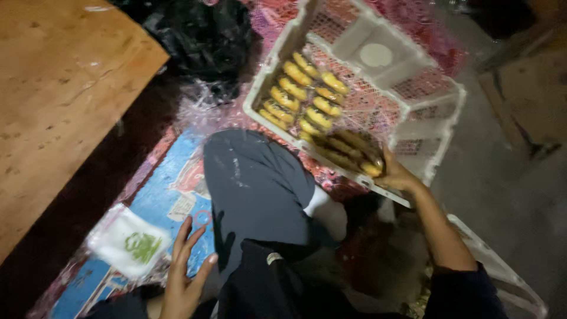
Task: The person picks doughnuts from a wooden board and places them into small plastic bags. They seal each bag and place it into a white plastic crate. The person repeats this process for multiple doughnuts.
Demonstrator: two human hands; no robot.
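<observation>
Head view. Dim floor (508, 189) with a wooden bench (53, 88) left of the crate (378, 59). The white crate tilts, yellow packs (301, 94) in rows at its lower end. Right hand (397, 174) grips the crate's near rim, fingers clamped on the packs there. Left hand (184, 277), fingers spread and empty, hovers beside a white bag (130, 242). Risk: the tilt and one-handed hold may let packs slide out.

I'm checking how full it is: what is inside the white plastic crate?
The white crate holds rows of wrapped yellow pastries along one side. The right hand covers the nearest packs; the rest shows bare mesh.
</observation>
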